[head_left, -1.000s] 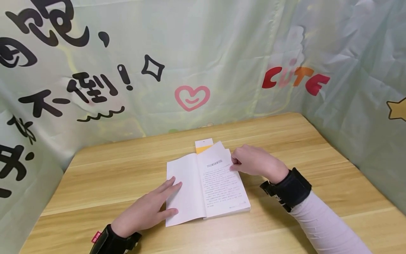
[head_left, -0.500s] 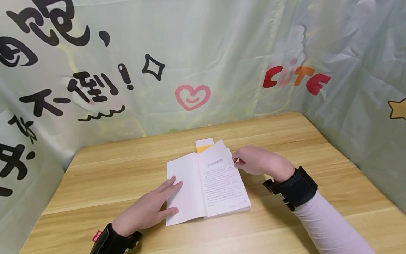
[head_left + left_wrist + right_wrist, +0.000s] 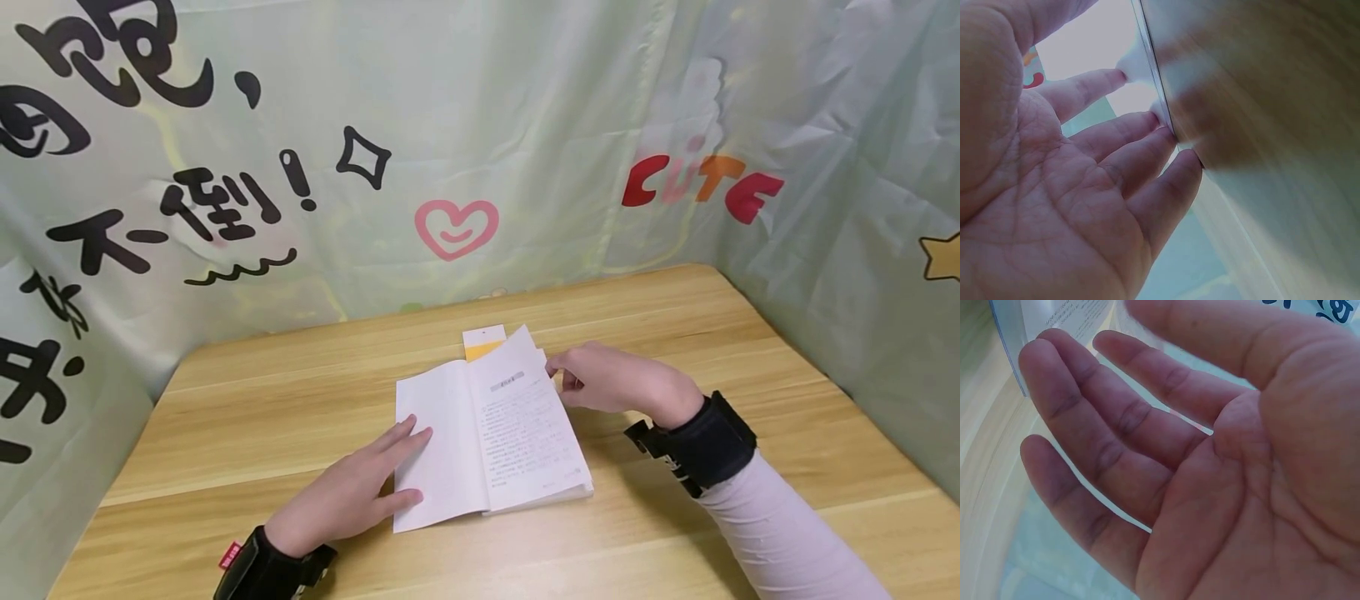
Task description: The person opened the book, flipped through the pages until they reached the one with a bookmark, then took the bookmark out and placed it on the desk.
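Note:
An open paperback book [image 3: 525,454] lies on the wooden table, its left page blank and its right page printed. The top corner of a right-hand page sticks up from the stack. My left hand [image 3: 352,492] rests on the left page with fingers spread and straight; in the left wrist view the fingertips meet the book's edge. At the book's upper right edge is my right hand [image 3: 618,379], fingers loosely bent. In the right wrist view its thumb and index finger stand apart beside the printed pages [image 3: 1066,319]. A white and yellow card [image 3: 483,337] shows behind the book's top edge.
The light wooden table [image 3: 285,400] extends around the book. A pale green fabric backdrop [image 3: 555,150] with printed lettering, a heart and a star hangs along the back and sides. Black straps [image 3: 708,442] sit on both wrists.
The right hand has shifted slightly right, and its thumb and index finger have come apart. The right page's top corner has risen a little. The left hand stays put.

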A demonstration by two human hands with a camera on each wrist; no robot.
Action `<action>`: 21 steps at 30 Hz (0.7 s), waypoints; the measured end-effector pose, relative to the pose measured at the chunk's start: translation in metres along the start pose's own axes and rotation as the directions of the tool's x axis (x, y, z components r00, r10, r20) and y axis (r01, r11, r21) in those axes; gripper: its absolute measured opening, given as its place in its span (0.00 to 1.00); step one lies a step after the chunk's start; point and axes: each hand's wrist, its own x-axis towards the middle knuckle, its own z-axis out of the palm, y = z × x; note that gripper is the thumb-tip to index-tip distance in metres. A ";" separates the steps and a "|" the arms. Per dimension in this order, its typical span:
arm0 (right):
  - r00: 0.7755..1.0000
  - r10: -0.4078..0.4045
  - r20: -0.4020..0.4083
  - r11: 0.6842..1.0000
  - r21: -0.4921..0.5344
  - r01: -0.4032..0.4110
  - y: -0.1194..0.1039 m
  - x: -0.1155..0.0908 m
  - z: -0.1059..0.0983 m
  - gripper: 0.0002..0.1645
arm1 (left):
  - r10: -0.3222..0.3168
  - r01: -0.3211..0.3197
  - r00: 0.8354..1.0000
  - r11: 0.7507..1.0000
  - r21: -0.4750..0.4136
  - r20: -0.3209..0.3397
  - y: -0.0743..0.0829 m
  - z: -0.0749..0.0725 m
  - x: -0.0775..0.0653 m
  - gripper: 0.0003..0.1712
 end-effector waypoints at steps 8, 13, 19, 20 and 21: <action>0.999 -0.054 0.004 0.997 0.048 0.053 -0.004 0.000 -0.001 0.10 | -0.004 0.004 1.000 1.000 -0.010 0.006 0.000 -0.001 0.000 0.41; 0.995 -0.103 0.015 0.993 0.055 0.102 -0.006 0.003 -0.001 0.08 | 0.000 0.000 1.000 1.000 -0.008 0.004 -0.002 -0.001 0.000 0.41; 0.994 -0.113 -0.005 0.992 0.063 0.113 -0.009 0.006 0.001 0.08 | 0.010 -0.010 1.000 1.000 0.008 0.003 -0.003 -0.002 0.001 0.41; 0.993 -0.119 -0.013 0.991 0.067 0.119 -0.010 0.007 0.001 0.08 | 0.011 -0.011 1.000 1.000 0.007 0.001 -0.003 -0.002 0.001 0.40; 0.992 -0.123 -0.022 0.990 0.071 0.124 -0.010 0.007 0.001 0.09 | 0.011 -0.011 1.000 1.000 0.006 0.000 -0.003 -0.002 0.001 0.40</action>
